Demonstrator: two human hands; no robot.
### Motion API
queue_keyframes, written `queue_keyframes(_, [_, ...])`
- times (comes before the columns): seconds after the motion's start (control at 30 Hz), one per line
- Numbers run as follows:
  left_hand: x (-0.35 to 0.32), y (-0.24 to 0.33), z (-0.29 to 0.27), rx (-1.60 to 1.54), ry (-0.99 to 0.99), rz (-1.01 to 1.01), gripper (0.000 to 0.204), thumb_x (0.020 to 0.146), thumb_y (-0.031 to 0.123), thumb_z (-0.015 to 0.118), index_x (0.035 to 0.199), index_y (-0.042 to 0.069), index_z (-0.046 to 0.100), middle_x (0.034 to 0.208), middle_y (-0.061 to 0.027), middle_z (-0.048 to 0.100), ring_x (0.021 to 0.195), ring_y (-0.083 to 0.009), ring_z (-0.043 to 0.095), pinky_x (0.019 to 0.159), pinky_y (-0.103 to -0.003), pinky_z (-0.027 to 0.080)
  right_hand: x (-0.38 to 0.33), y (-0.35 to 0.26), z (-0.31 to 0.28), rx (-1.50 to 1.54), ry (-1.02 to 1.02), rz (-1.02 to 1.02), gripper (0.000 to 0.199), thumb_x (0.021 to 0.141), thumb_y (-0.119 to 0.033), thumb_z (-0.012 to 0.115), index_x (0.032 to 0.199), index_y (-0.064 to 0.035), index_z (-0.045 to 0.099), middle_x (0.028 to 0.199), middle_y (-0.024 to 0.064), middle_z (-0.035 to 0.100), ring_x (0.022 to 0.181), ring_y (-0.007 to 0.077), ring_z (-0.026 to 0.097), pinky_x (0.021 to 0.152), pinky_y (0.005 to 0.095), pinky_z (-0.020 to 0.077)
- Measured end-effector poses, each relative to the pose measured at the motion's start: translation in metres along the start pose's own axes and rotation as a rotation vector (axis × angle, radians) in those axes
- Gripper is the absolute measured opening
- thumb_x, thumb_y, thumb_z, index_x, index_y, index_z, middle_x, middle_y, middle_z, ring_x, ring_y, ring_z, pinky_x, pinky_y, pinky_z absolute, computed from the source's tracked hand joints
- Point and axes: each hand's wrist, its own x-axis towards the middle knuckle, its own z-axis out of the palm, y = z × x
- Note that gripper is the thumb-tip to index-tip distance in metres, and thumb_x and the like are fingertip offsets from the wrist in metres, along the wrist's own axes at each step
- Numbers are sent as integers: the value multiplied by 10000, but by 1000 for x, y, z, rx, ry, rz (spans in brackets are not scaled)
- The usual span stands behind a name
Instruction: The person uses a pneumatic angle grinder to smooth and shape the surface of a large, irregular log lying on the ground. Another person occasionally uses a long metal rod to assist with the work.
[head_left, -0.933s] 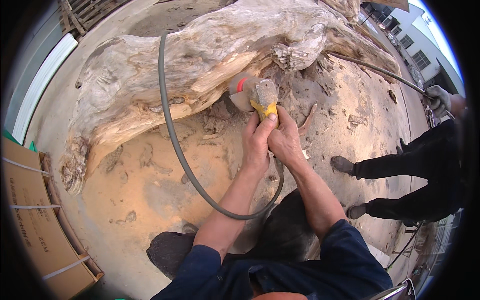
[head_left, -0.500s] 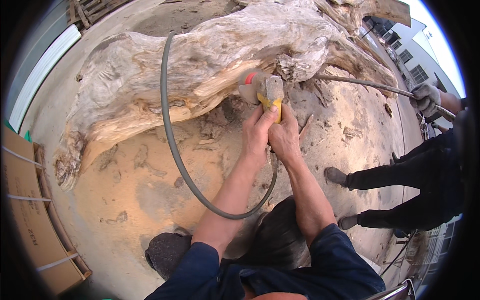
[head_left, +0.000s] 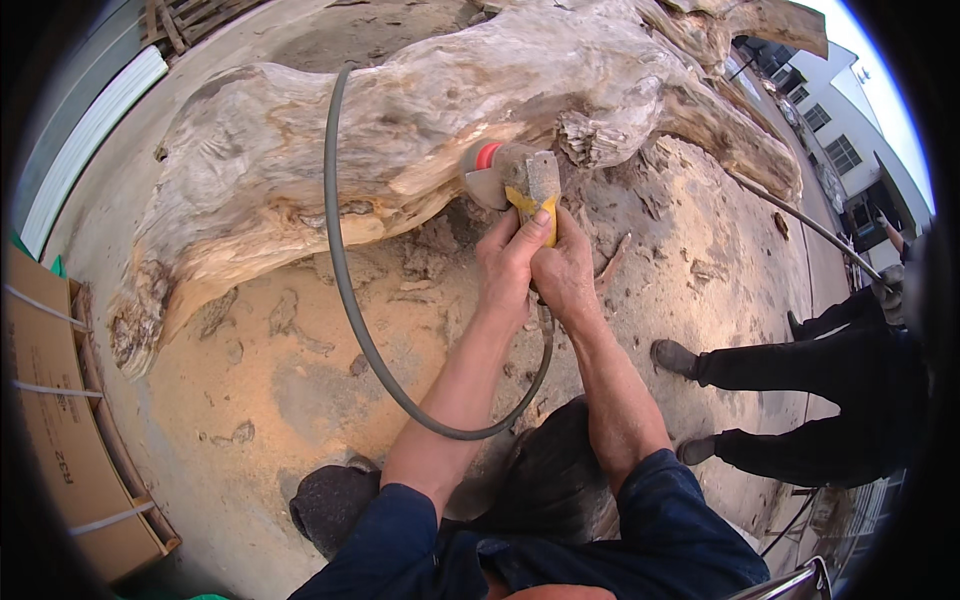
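Observation:
Both my hands grip a yellow and grey angle grinder [head_left: 541, 180] with a red disc and a metal guard. My left hand [head_left: 508, 262] wraps its handle from the left, thumb along the top. My right hand [head_left: 566, 262] closes round it from the right. The grinder's head is at the lower side of a big, pale, gnarled tree trunk [head_left: 400, 120]; I cannot tell whether the disc touches the wood. From below my hands a thick grey hose [head_left: 350, 290] loops left and rises over the trunk.
At the right a co-worker in dark trousers [head_left: 790, 365] holds a long bar [head_left: 800, 213]. Sawdust and bark bits [head_left: 290, 320] lie on the concrete below the trunk. A strapped cardboard box [head_left: 55, 420] stands at the left. Pale boards [head_left: 95, 140] lie at the far left.
The co-worker's bar has drawn back from the trunk toward the right, and the gloved hand on it has dropped. My grinder has shifted slightly left, its head tilted a little differently.

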Motion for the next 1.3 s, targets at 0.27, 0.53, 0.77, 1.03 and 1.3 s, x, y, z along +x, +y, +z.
queue_keyframes(0.27, [-29,13,-9,-45,14,75,506,999,309,680,1361,-20,551,1267,-82,606,1162,-168,573,1024,-332,440,-25,-15,11,-90,-74,-89,313,907,-121,623,1186,18,597,967,290,706,944,363,718,813,421,532])
queue_keyframes(0.53, [1,-6,5,-102,-48,-39,555,1014,354,659,1384,-41,538,1293,-111,605,1190,-187,570,1025,-340,445,0,-17,-9,-186,43,-7,316,927,-171,636,1152,50,615,971,299,716,922,387,723,793,437,538])
queue_keyframes(0.77, [-29,-10,-10,-247,78,111,498,1031,341,630,1362,-21,545,1245,-84,619,1130,-183,598,1006,-352,470,-20,-19,7,-313,-118,-135,330,911,-214,677,1107,39,597,918,319,693,907,486,698,749,485,536])
queue_keyframes(1.03, [-57,11,-24,-273,174,235,523,1020,369,649,1346,-26,543,1236,-74,596,1124,-162,577,991,-338,462,-41,-38,33,-363,-275,-145,292,893,-113,666,1139,27,597,917,275,701,900,335,723,773,423,534])
queue_keyframes(1.3, [-57,17,-33,-258,101,180,472,1024,333,650,1310,-33,568,1205,-69,604,1085,-142,576,953,-321,467,-46,-34,38,-311,-187,-198,287,893,-167,675,1103,9,590,881,307,691,897,491,694,731,488,539])
